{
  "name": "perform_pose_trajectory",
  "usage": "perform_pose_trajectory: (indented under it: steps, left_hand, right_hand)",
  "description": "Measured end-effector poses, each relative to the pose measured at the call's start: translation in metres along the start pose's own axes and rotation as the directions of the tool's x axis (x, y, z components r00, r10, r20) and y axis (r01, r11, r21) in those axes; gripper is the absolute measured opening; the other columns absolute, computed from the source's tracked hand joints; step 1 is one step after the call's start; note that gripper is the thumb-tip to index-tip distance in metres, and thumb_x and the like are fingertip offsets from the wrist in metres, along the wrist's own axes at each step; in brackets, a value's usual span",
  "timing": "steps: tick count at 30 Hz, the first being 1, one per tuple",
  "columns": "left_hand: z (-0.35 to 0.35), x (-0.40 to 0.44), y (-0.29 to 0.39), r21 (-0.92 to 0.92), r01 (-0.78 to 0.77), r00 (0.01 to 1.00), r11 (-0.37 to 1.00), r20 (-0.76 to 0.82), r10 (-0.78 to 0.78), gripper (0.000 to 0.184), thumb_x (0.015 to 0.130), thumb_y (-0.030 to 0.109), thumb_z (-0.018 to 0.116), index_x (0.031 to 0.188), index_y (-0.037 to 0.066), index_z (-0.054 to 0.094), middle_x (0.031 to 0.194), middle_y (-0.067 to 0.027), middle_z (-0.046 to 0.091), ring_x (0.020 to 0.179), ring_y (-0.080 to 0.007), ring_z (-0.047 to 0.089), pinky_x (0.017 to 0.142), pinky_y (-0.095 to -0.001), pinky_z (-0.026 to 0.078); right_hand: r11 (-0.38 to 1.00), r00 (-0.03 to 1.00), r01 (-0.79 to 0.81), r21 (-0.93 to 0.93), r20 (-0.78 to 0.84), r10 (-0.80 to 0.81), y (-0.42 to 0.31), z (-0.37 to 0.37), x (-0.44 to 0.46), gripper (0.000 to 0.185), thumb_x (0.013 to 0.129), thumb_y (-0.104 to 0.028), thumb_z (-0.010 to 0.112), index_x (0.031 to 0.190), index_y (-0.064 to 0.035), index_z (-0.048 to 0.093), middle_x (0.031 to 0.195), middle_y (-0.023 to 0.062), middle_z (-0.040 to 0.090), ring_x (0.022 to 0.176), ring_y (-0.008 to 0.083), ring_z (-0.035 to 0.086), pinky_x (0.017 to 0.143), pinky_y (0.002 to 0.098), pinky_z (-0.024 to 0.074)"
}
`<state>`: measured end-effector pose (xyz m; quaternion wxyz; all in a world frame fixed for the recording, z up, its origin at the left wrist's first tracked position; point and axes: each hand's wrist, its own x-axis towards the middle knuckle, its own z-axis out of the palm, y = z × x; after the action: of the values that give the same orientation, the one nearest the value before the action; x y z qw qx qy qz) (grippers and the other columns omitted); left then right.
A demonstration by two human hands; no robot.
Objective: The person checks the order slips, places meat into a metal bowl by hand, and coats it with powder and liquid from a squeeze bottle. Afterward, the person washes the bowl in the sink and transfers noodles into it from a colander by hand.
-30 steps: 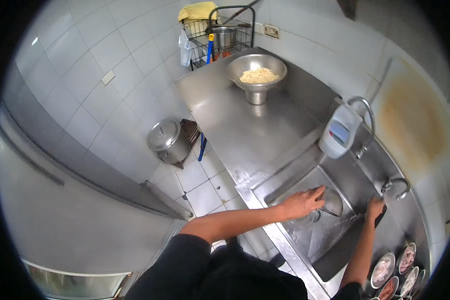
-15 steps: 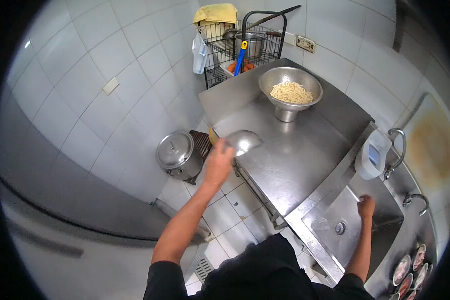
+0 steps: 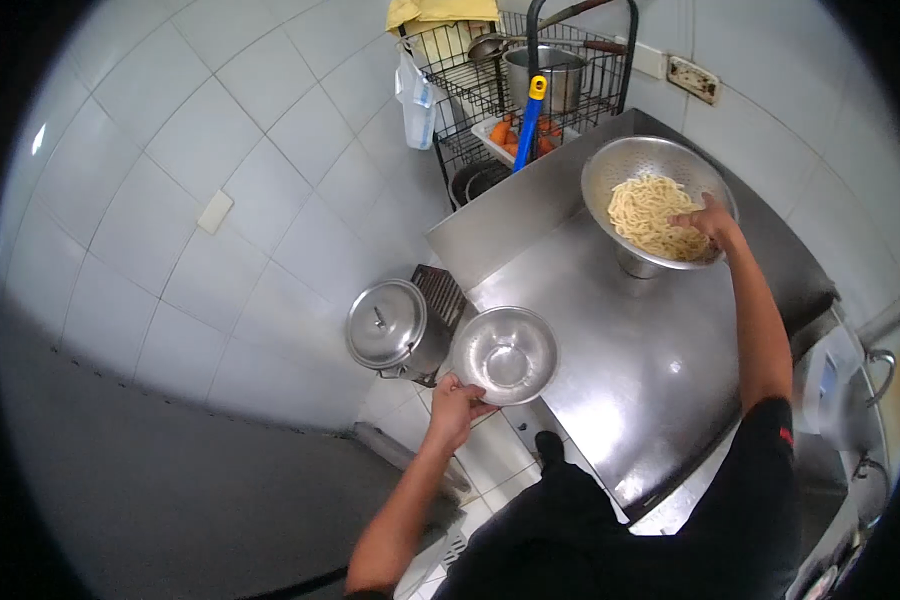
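My left hand [image 3: 454, 412] grips the near rim of a steel bowl [image 3: 507, 356], which is tilted open side up by the left edge of the steel counter [image 3: 630, 370]. Nothing but a little wetness shows inside the bowl. At the back of the counter a perforated colander [image 3: 610, 172] stands on a metal base and holds pale noodles [image 3: 650, 212]. My right hand [image 3: 708, 222] reaches over the colander's right rim, its fingers spread and touching the noodles.
A lidded pot [image 3: 385, 325] stands low on the left. Behind the counter is a wire rack [image 3: 470, 75] with a pot, ladle and carrots; a blue handle [image 3: 528, 125] rises before it. Sink taps [image 3: 878, 375] and a plastic container [image 3: 828, 385] are at the right.
The bowl has come from the sink to the counter's left edge, now turned open side up. My right hand has left the sink area and reached into the colander. The view has shifted towards the counter.
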<state>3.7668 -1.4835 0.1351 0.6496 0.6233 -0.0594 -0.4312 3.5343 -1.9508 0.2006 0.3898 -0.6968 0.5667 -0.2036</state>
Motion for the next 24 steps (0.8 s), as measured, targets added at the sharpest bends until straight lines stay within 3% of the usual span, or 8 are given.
perform_pose_trajectory:
  steps: [4,6,7,11,17,20,22,24]
  left_hand:
    - [0.009,0.008,0.022,0.008,0.052,0.998,0.999,-0.036,-0.051,0.016,0.081,-0.006,0.057,0.093,0.000,0.047,0.087,-0.0121,0.058,0.078,-0.0246,0.066,0.069,-0.0411,0.063]
    - [0.010,0.019,0.026,-0.006,0.053,0.999,0.999,0.003,-0.053,0.016,0.081,-0.006,0.056,0.093,-0.001,0.047,0.088,-0.0124,0.059,0.078,-0.0248,0.066,0.068,-0.0410,0.063]
    - [0.010,0.022,0.027,-0.003,0.060,0.998,0.998,0.028,-0.060,0.016,0.082,-0.006,0.056,0.093,-0.001,0.047,0.088,-0.0126,0.059,0.078,-0.0249,0.067,0.068,-0.0409,0.063]
    - [0.034,0.030,0.057,-0.002,0.063,0.991,0.998,0.115,-0.062,0.017,0.082,-0.005,0.056,0.096,-0.001,0.048,0.092,-0.0140,0.060,0.080,-0.0255,0.067,0.069,-0.0406,0.063]
    - [0.059,0.046,0.095,0.059,0.042,0.975,0.997,0.215,-0.054,0.019,0.083,-0.005,0.056,0.100,-0.002,0.048,0.095,-0.0148,0.060,0.082,-0.0257,0.067,0.070,-0.0401,0.063]
    - [0.075,0.049,0.106,0.088,0.041,0.959,0.995,0.277,-0.064,0.018,0.084,-0.004,0.056,0.099,-0.002,0.048,0.096,-0.0148,0.060,0.084,-0.0258,0.067,0.070,-0.0394,0.063]
    - [0.081,0.053,0.109,0.128,0.037,0.949,0.991,0.307,-0.075,0.017,0.084,-0.003,0.057,0.098,-0.002,0.048,0.096,-0.0146,0.059,0.085,-0.0257,0.066,0.069,-0.0388,0.063]
    - [0.087,0.055,0.110,0.164,0.083,0.939,0.983,0.317,-0.133,0.018,0.084,0.000,0.058,0.100,0.000,0.049,0.100,-0.0136,0.060,0.088,-0.0241,0.066,0.073,-0.0381,0.061]
  right_hand:
    - [0.978,0.966,-0.006,-0.210,0.252,0.060,-0.023,0.047,0.024,0.122,0.052,-0.030,0.094,0.149,-0.0077,0.024,0.143,0.0275,0.040,0.131,0.0472,0.039,0.106,0.0545,0.0380]
    - [0.838,0.999,0.036,-0.544,0.048,-0.012,-0.004,0.098,0.057,0.120,0.050,-0.028,0.094,0.148,-0.0078,0.029,0.139,0.0256,0.047,0.132,0.0450,0.040,0.107,0.0517,0.0369]
    - [0.833,0.988,0.156,-0.531,0.103,-0.119,0.006,0.106,0.072,0.108,0.052,-0.027,0.091,0.144,-0.0080,0.038,0.130,0.0222,0.056,0.127,0.0395,0.048,0.103,0.0469,0.0422]
    - [0.679,0.969,0.248,-0.691,0.189,-0.161,-0.002,0.107,0.083,0.081,0.059,-0.025,0.082,0.133,-0.0073,0.052,0.120,0.0190,0.063,0.110,0.0348,0.060,0.092,0.0406,0.0503]
    - [0.855,0.983,0.157,-0.494,-0.008,-0.185,0.036,0.071,0.131,0.050,0.065,-0.019,0.077,0.112,-0.0042,0.066,0.100,0.0173,0.068,0.097,0.0305,0.065,0.086,0.0351,0.0526]
    - [0.984,0.985,0.054,-0.172,0.169,-0.024,0.005,0.020,0.125,0.033,0.074,-0.023,0.069,0.098,-0.0001,0.069,0.088,0.0197,0.068,0.074,0.0276,0.064,0.073,0.0383,0.0520]
    - [0.874,0.916,0.389,-0.292,0.223,-0.333,0.004,-0.002,0.151,0.029,0.074,-0.023,0.067,0.091,0.0009,0.069,0.080,0.0174,0.066,0.069,0.0247,0.060,0.067,0.0394,0.0502]
    - [0.839,0.860,0.503,-0.209,0.224,-0.459,-0.006,-0.018,0.152,0.022,0.072,-0.014,0.063,0.087,0.0012,0.068,0.076,0.0129,0.065,0.065,0.0212,0.060,0.062,0.0374,0.0511]
